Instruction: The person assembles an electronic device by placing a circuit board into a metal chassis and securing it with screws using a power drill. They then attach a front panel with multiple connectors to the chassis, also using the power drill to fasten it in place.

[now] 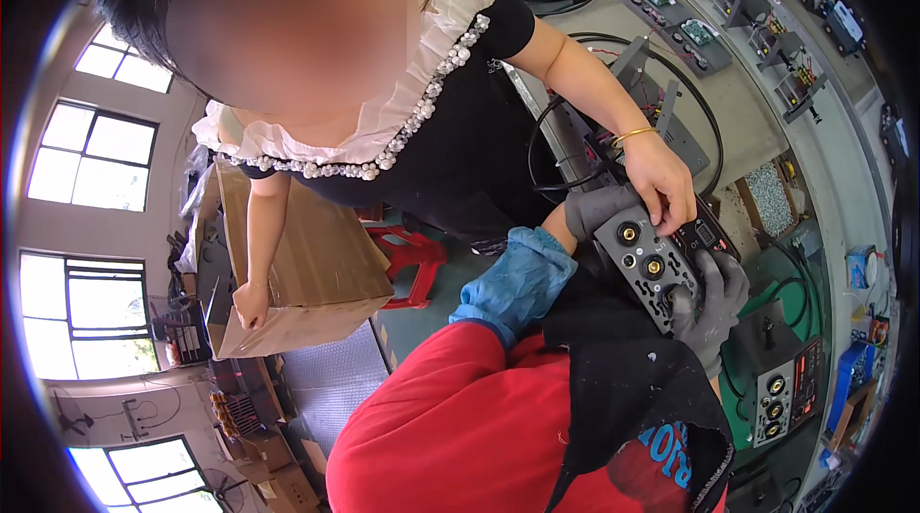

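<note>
- So the wearer's left hand (596, 209) is in a grey work glove, wrapped around the upper-left end of a black front panel (661, 269), the kind with round brass-coloured sockets and slotted cutouts.
- Right hand (711, 302), grey glove too, is closed around the lower-right edge of the same panel, fingers curled up over it. Both hands are gripping it, so neither is free.
- The panel is held up in the air between the two hands, tilted, above the counter (757, 120) edge and not resting on anything I can see.
- A light blue sleeve cover (515, 281) sits on the left forearm, over a red top (450, 427).
- A co-worker's bare hand (663, 184) with a gold bangle (634, 136) presses its fingertips on the top of the panel, right by the little display.
- That person's other hand (251, 303) rests on a cardboard box (311, 269), well apart on the left.
- Black cable (542, 135) loops behind the panel.
- Another unit with the same brass sockets (784, 396) lies near the right hand, lower right.
- Red plastic stool (414, 262) is down on the floor.
</note>
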Motion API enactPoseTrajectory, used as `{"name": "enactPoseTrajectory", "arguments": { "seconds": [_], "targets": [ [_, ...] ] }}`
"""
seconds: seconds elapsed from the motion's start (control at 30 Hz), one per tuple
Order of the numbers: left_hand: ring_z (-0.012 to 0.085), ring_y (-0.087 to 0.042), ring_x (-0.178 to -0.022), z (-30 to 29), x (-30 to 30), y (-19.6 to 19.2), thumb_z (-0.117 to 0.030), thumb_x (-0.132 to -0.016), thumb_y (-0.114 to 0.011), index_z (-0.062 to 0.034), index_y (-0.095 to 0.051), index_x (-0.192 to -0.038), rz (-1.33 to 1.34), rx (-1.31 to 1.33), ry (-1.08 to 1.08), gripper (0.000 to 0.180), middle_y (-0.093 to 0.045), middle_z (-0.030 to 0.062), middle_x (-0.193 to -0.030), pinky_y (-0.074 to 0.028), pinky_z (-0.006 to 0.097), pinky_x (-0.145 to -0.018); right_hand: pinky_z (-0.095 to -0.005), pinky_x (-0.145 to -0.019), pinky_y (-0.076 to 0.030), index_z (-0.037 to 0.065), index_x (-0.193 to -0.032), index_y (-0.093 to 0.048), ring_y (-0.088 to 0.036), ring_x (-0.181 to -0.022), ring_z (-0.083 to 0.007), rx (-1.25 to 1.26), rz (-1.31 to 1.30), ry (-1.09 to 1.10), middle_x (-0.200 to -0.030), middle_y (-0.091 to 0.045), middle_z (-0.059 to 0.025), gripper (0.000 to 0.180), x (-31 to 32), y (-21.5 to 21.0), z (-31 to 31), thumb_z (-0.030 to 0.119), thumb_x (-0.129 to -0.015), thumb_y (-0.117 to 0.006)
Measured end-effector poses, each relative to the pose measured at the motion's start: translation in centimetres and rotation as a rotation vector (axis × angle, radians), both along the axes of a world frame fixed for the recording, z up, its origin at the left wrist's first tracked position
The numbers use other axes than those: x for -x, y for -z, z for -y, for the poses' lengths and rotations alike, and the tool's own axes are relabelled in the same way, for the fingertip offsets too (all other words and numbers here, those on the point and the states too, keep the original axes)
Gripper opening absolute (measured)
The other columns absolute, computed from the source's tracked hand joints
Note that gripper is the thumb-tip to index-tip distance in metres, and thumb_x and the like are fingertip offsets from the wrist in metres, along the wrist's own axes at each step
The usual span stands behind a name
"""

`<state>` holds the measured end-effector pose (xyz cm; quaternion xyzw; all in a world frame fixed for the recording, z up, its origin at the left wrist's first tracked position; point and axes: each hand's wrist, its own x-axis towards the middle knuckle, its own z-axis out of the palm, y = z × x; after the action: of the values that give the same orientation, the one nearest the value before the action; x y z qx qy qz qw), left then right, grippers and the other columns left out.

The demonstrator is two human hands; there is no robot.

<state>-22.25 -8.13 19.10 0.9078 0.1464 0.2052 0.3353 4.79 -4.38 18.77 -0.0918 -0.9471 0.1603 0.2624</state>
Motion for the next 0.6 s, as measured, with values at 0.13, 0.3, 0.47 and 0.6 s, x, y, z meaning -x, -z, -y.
{"name": "enactPoseTrajectory", "arguments": {
  "seconds": [0.13, 0.3, 0.47, 0.6],
  "targets": [
    [0.0280, -0.057, -0.078, -0.08, -0.11, 0.08, -0.016, -0.086, -0.060, -0.0027, -0.062, -0.098, 0.011, -0.005, -0.005, 0.018, -0.057, 0.0100, -0.087, -0.045, 0.037, -0.065, -0.0476, -0.088, -0.035, 0.004, -0.113, -0.057, -0.049, -0.100, -0.0370, -0.006, 0.006, 0.005, -0.105, -0.054, -0.0165, 0.055, 0.02, -0.12, 0.11, 0.051, -0.087, -0.048],
    [0.0277, -0.058, -0.077, 0.03, -0.12, 0.25, -0.016, -0.086, -0.060, -0.0027, -0.062, -0.097, 0.015, -0.004, 0.006, 0.017, -0.057, 0.0097, -0.086, -0.045, 0.036, -0.065, -0.0475, -0.089, -0.035, 0.005, -0.113, -0.057, -0.049, -0.101, -0.0369, -0.020, 0.002, 0.012, -0.106, -0.054, -0.0165, 0.054, 0.02, -0.17, 0.19, 0.051, -0.087, -0.047],
    [0.0275, -0.058, -0.077, 0.40, -0.17, 0.56, -0.016, -0.087, -0.060, -0.0028, -0.061, -0.097, 0.019, 0.006, 0.008, 0.017, -0.057, 0.0094, -0.086, -0.045, 0.036, -0.064, -0.0477, -0.089, -0.035, 0.005, -0.113, -0.057, -0.049, -0.101, -0.0368, -0.016, 0.001, -0.003, -0.107, -0.054, -0.0164, 0.054, 0.02, 0.05, 0.19, 0.051, -0.087, -0.047],
    [0.0276, -0.058, -0.076, 0.25, -0.16, 0.39, -0.017, -0.087, -0.060, -0.0027, -0.061, -0.096, 0.000, -0.026, 0.025, 0.017, -0.057, 0.0094, -0.086, -0.045, 0.036, -0.063, -0.0478, -0.090, -0.035, 0.005, -0.114, -0.057, -0.048, -0.102, -0.0371, 0.002, 0.001, -0.001, -0.107, -0.054, -0.0166, 0.053, -0.02, 0.05, 0.21, 0.049, -0.086, -0.050]
  ]
}}
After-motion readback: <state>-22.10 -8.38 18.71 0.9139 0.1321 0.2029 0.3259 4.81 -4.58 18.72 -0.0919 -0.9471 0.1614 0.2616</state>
